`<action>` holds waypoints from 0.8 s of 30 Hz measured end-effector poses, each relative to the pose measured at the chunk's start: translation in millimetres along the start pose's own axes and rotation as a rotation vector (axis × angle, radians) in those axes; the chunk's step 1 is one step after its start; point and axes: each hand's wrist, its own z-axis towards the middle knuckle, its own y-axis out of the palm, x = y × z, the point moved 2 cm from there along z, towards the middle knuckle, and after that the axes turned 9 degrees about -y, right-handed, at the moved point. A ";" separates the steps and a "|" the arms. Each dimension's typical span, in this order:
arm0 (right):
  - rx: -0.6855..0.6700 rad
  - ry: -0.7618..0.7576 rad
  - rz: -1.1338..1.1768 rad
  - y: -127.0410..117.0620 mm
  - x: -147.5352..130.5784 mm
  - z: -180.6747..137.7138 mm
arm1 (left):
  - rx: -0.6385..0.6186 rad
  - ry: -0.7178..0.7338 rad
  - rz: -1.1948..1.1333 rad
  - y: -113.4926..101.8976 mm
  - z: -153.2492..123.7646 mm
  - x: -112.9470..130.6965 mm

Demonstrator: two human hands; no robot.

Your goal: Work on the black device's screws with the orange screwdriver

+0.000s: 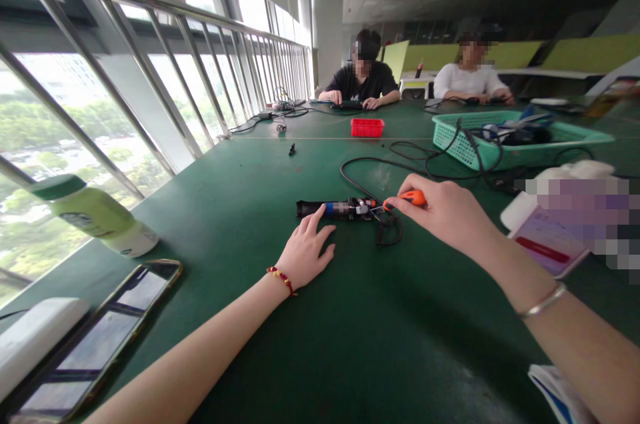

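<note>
An opened black cylindrical device (341, 209) lies on the green table, its motor and wiring exposed. My left hand (305, 252) rests by its left part, fingers spread, the index fingertip touching the device. My right hand (437, 211) is closed around the orange handle of a screwdriver (414, 197). The screwdriver's tip points left at the right end of the device, among the small wires; exact contact there is too small to make out. A black cable (345, 167) loops behind the device.
A teal basket (520, 159) of cables and parts stands at the back right, near a red bin (367, 128). At left are a phone (115, 324), a green-capped bottle (95, 214) and a metal railing (200, 21). Two people sit across the table.
</note>
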 end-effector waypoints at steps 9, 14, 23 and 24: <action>0.011 -0.017 0.016 -0.9 4.4 -0.5 | -0.012 -0.004 0.021 1.1 -0.3 0.8; -0.037 -0.036 0.073 -3.6 6.4 -0.2 | -0.064 -0.009 -0.030 2.6 3.1 -3.8; -0.080 -0.068 0.213 -1.8 5.8 -0.3 | -0.011 -0.120 -0.025 9.7 12.1 -12.5; -0.094 -0.074 0.233 -1.7 5.0 -0.4 | -0.003 -0.121 -0.017 10.2 11.5 -12.1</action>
